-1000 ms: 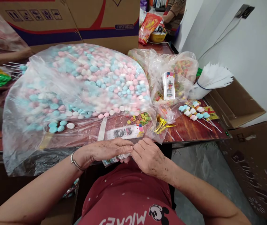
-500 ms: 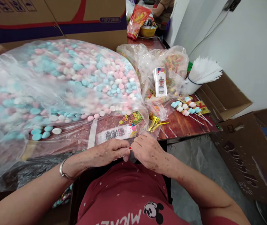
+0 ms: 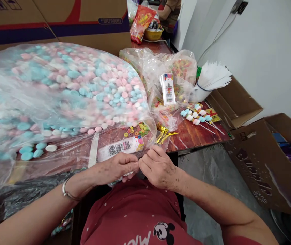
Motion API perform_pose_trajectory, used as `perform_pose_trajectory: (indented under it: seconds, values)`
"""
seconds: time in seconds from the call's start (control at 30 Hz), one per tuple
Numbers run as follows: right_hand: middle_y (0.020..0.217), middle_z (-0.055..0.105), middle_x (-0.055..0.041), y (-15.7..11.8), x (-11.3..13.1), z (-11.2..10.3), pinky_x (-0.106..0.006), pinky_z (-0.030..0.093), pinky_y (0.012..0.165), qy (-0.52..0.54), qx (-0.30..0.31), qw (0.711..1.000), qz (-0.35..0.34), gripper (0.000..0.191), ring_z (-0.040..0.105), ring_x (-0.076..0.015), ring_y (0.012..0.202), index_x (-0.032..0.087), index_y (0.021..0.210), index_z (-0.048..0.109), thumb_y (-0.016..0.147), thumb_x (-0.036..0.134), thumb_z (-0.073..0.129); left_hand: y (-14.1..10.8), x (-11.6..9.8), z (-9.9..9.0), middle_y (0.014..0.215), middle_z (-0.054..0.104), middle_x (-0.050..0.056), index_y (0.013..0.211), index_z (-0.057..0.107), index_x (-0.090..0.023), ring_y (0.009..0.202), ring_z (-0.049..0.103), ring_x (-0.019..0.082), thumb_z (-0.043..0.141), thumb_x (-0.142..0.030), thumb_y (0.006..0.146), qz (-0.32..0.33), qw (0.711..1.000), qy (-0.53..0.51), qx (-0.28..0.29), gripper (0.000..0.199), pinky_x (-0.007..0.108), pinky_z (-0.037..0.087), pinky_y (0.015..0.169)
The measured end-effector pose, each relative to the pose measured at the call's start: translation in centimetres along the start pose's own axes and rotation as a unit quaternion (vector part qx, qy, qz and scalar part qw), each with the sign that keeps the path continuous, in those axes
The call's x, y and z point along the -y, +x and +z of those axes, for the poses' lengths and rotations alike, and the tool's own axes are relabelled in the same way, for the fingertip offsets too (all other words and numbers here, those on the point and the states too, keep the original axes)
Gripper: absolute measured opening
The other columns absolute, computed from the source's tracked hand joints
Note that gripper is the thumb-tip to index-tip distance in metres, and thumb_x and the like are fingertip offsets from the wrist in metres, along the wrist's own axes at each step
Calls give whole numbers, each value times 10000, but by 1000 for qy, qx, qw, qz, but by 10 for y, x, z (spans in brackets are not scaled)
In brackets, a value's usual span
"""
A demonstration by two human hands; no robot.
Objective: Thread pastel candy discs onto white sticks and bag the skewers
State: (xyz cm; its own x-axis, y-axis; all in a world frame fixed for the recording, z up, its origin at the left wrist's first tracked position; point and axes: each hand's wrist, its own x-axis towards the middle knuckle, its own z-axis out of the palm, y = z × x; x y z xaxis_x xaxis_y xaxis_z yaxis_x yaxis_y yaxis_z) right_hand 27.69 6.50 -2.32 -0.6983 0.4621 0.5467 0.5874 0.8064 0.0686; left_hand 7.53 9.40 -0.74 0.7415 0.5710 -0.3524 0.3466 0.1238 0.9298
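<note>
My left hand and my right hand meet at the table's front edge, their fingertips pinched together. A bit of something pale shows under my left fingers; most of it is hidden. Whatever my right fingers grip is covered by them. Just beyond lie a stack of printed clear bags, ring-shaped candies and gold twist ties. To the left, a large clear bag holds many pink, blue and white marshmallows, with several loose blue marshmallows near its front.
Finished-looking marshmallow skewers lie at the table's right corner, beside a white cup of sticks. Bags of ring candies stand behind. A large carton blocks the back left; an open box stands right. Another person's arm shows far off.
The view has swung slightly, so the table's things sit further left. My hands stay together; a pale bit now shows below my left fingers, and the small red spot between the fingertips is out of sight.
</note>
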Motion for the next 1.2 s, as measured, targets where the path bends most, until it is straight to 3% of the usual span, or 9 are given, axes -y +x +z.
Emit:
perform_pose_trajectory:
  seconds: [0.1,0.17,0.23,0.3,0.4,0.47,0.6,0.97,1.2]
  values:
    - [641,504,-33,3,1,0,-375,384,756,5,4,998,65,310,416,-189,697,171,666,564,929,141,403,2,6,5,764,648,55,877,607,-166,680,585,172,499,-249,908,178,935,263,-158,140,285,472,623]
    - [640,508,-32,3,2,-1,-367,373,734,12,7,996,91,295,418,-189,698,176,660,554,920,146,418,3,12,8,760,651,66,848,606,-165,690,581,175,483,-152,898,287,862,365,-204,133,293,471,649]
    - [669,541,-31,0,-2,-3,-357,375,731,28,8,995,100,273,441,-188,710,174,717,578,941,170,422,4,15,8,679,619,43,769,592,-172,623,542,153,457,-104,897,334,828,394,-218,197,269,446,608]
    - [784,612,-50,-10,-13,-6,-353,399,761,46,-16,991,127,218,495,-194,774,165,879,615,971,210,422,3,15,6,625,586,16,740,586,-178,562,499,130,465,-116,894,312,844,361,-245,205,244,414,558]
    - [947,657,-92,-36,-45,-7,-350,431,814,18,-73,971,225,205,541,-209,882,152,1063,594,970,167,412,-1,10,0,578,567,-10,717,594,-181,499,472,107,524,-222,884,185,922,180,-288,186,220,384,488]
    - [913,659,-93,-55,-68,-3,-356,429,797,-47,-23,956,287,209,523,-223,840,165,1003,613,945,130,415,-4,6,-3,588,597,-6,701,592,-178,480,488,102,579,-288,850,100,948,2,-302,186,211,377,454]
    - [902,659,-115,-80,-95,12,-354,408,790,-105,54,939,324,189,503,-244,846,148,931,634,897,113,451,-3,5,-1,577,633,-8,681,569,-177,450,498,99,658,-294,774,46,930,-214,-295,175,206,365,437]
    - [720,632,-62,-91,-91,-6,-325,383,723,-144,68,938,307,255,499,-212,732,166,951,675,957,149,420,-1,13,3,566,652,-10,695,564,-168,431,511,88,696,-257,765,66,906,-317,-272,174,192,352,449]
    - [798,657,-30,-46,-61,-21,-317,462,723,62,-179,873,449,162,581,-174,746,207,905,688,900,188,528,7,3,16,565,670,5,695,571,-167,410,520,100,719,-235,728,108,886,-371,-255,166,196,368,426]
